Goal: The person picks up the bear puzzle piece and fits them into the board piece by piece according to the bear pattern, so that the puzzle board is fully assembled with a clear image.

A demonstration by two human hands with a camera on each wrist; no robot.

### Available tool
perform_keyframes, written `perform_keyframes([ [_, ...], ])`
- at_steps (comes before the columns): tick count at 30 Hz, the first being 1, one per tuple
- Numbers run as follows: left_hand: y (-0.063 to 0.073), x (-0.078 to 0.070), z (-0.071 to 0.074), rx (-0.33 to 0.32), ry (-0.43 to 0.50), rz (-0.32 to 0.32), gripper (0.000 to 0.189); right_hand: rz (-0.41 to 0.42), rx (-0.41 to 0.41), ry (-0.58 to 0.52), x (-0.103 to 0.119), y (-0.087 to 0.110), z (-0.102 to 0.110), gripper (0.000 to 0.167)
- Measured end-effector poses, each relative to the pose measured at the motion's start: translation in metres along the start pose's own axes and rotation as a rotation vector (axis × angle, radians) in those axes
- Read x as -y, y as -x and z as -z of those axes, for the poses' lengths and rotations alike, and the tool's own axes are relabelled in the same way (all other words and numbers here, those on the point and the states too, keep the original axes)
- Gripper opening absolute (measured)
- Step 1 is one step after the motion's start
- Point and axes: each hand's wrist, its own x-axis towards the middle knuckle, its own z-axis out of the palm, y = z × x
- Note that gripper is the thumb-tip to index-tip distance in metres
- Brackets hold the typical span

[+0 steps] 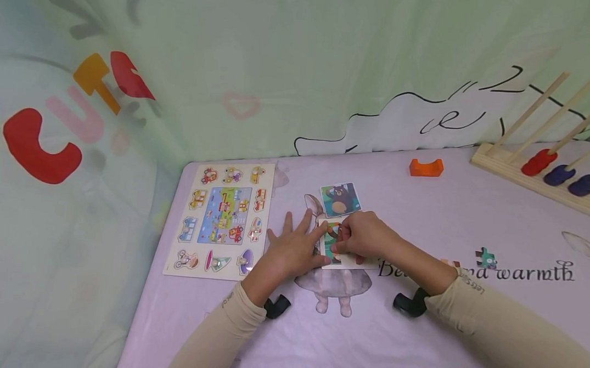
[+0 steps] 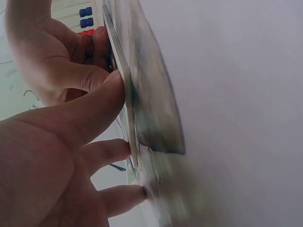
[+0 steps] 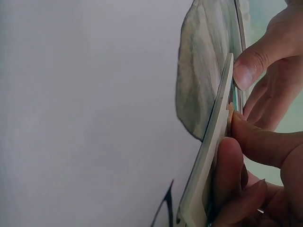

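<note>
In the head view, a small puzzle board (image 1: 329, 267) with a partly covered green picture lies on the table. My left hand (image 1: 294, 250) rests at its left side, fingers spread and nearly straight. Its thumb (image 2: 111, 90) presses the board's near edge in the left wrist view. Over the board, my right hand (image 1: 369, 236) pinches a puzzle piece (image 3: 230, 112) between thumb and curled fingers, low against the board's surface. Those fingers hide most of the piece. Just beyond the board lies a square bear picture card (image 1: 341, 200).
A large vehicle puzzle board (image 1: 269, 205) lies to the left. Loose puzzle pieces, one of them teal (image 1: 487, 258), lie right of the right forearm. An orange block (image 1: 426, 168) sits toward the back, and a wooden peg rack (image 1: 537, 181) with beads stands at the right.
</note>
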Motion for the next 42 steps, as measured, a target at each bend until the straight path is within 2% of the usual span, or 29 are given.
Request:
perform_keyframes([
  [12, 0.000, 0.000, 0.001, -0.013, -0.010, -0.004, 0.076, 0.024, 0.026, 0.000, -0.002, 0.001, 0.004, 0.031],
  [18, 0.000, -0.001, 0.000, -0.008, -0.007, -0.002, 0.076, 0.060, 0.116, -0.062, -0.013, 0.002, 0.013, 0.021],
  [21, 0.000, -0.001, 0.001, -0.002, 0.003, 0.002, 0.076, 0.113, 0.166, -0.084, -0.022, 0.005, 0.019, 0.016],
  [24, 0.000, -0.001, 0.001, 0.001, 0.008, 0.010, 0.076, 0.163, 0.181, -0.089, -0.030, 0.009, 0.025, 0.011],
  [27, -0.001, -0.001, 0.000, 0.000, 0.009, 0.013, 0.076, 0.170, 0.166, -0.093, -0.037, 0.015, 0.033, 0.008],
  [32, 0.000, -0.001, 0.000, -0.010, 0.011, 0.004, 0.077, 0.164, 0.117, -0.088, -0.045, 0.031, 0.052, 0.012],
  [38, 0.001, -0.001, 0.000, -0.016, 0.001, -0.003, 0.078, 0.132, 0.046, -0.027, -0.058, 0.051, 0.076, 0.010],
  [42, 0.002, -0.001, 0.001, -0.016, 0.005, -0.004, 0.077, 0.141, 0.023, 0.012, -0.070, 0.063, 0.086, 0.014],
])
